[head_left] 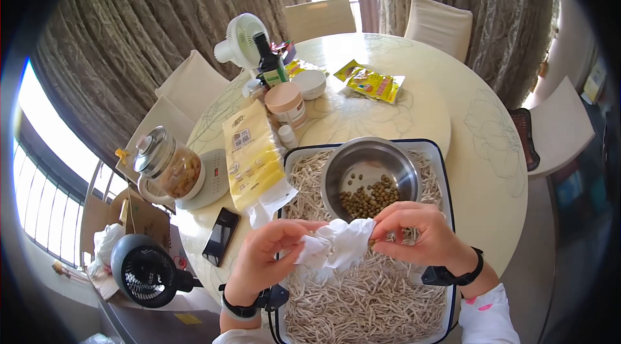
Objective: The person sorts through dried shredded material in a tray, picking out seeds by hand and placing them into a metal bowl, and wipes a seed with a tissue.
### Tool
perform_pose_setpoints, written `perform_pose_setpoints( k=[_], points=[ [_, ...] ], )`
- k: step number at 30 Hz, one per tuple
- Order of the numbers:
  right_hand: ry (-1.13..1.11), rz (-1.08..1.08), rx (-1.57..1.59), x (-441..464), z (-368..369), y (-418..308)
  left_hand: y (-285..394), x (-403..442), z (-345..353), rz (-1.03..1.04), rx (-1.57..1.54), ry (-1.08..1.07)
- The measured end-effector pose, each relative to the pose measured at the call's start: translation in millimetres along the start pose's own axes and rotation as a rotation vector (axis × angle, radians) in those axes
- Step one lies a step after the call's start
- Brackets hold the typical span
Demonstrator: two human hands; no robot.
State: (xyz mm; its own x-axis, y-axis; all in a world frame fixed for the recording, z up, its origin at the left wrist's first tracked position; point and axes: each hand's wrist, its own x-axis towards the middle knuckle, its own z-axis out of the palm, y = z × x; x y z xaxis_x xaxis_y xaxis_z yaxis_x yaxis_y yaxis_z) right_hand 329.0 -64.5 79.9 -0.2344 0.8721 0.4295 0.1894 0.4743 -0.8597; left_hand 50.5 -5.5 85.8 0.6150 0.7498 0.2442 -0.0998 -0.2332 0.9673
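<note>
A crumpled white tissue (343,240) is stretched between my two hands, above the near part of a white tray with a dark rim (451,221). My left hand (268,253) pinches its left side. At its right edge, my right hand (417,234) is closed with thumb and fingers together; a small brownish-green piece shows at those fingertips. Just beyond the hands, a steel bowl (336,172) holds several small round brown-green pellets (370,198). It stands in the tray on a layer of thin pale strips (369,305).
Left of the tray lie a yellow tissue pack (252,163) and a phone (220,236). A glass kettle (168,166) stands on its base. Farther back are a jar (286,103), a dark bottle (270,63), a white bowl (310,84), a fan (246,40) and yellow packets (372,82).
</note>
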Motion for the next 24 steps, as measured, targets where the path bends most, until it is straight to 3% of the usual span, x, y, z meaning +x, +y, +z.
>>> perform_pose_setpoints(
  k=[5,9,16,24],
  points=[
    [0.001,0.002,-0.019,-4.2,-3.1,-2.4,4.4,22.3,19.9,0.051,0.098,-0.126],
    [0.051,-0.008,-0.027,-2.5,-2.1,-1.7,4.5,27.6,40.5,0.029,-0.095,-0.011],
    [0.063,-0.005,-0.056,-2.1,2.6,2.3,-15.0,32.4,42.7,0.345,0.269,-0.035],
    [0.002,0.073,-0.011,-1.1,3.4,9.8,-17.7,30.5,48.9,0.495,0.485,0.048]
  ],
)
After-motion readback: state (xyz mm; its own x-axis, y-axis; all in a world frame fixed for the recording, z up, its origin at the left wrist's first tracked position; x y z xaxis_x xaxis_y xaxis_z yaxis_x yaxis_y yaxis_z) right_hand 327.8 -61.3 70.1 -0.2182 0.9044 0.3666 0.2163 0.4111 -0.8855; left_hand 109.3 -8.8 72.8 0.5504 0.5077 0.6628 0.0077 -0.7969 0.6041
